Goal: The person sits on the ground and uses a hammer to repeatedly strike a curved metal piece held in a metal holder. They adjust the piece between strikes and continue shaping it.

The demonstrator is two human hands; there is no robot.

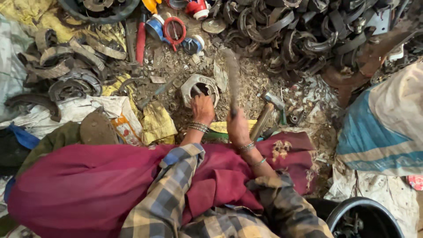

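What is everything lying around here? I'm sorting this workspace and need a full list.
Metal ring part: one, grey, centre ground, under left hand.
Hammer: one, wooden handle, right of hands.
Curved metal pieces: many, dark, top right pile.
Worn curved pieces: several, grey, left.
Red-handled tool: one, top.
Bucket: one, black, bottom right.
Cloth: one, maroon, lap.
Left hand: on ring part.
Right hand: gripping blurred rod-like tool.

Beyond your hands you see a heap of dark curved metal parts (308,31); a black bucket (365,218) sits near your right elbow.
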